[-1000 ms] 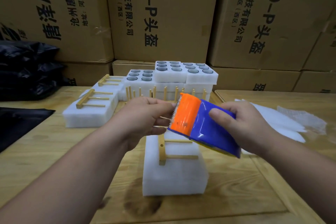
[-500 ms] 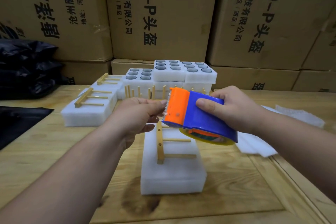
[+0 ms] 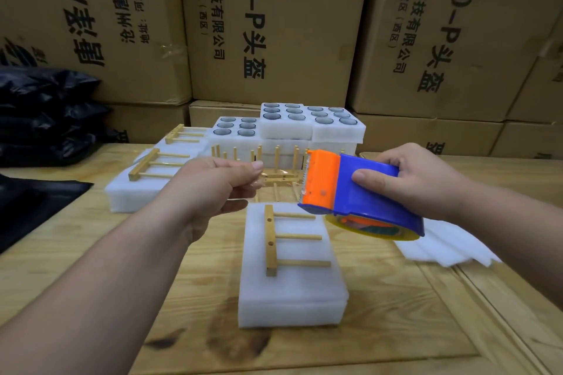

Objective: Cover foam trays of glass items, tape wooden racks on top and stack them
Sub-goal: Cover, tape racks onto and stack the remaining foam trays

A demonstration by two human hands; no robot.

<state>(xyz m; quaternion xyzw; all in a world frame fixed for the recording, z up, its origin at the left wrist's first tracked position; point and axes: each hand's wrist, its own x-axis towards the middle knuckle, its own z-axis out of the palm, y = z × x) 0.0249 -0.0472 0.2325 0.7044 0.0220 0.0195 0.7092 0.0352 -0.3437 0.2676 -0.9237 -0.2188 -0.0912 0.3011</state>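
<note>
Clear tape (image 3: pixel 280 176) stretches between my two grips; my left hand (image 3: pixel 219 189) pinches its free end, my right hand (image 3: pixel 417 183) wraps the glossy orange-and-blue plastic dispenser (image 3: pixel 350 192). Below the span lies the wooden rack (image 3: pixel 274 240), smooth dowels on a flat bar, resting on the soft white covered foam tray (image 3: pixel 292 298). I'd keep the strip taut and level, lower it across the dowels, then press the ends down the spongy sides.
</note>
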